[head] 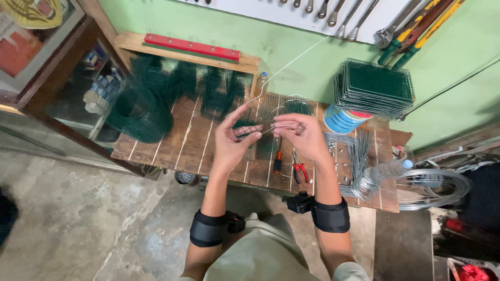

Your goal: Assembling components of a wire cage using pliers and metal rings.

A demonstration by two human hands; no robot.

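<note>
— What are the person's hands doing?

— Both are raised above a wooden table (172,145). The left hand (233,136) pinches a small piece of green wire mesh (244,126) between thumb and fingers, with the index finger stretched upward. The right hand (302,134) is closed around a thin silver wire (291,63) that runs up toward the green wall.

— What lies around them?

— A roll of green mesh (139,110) sits at the table's left end. A stack of mesh panels (374,87) rests on a blue tin at the right. Red-handled pliers (300,170) lie just below the right hand.
</note>
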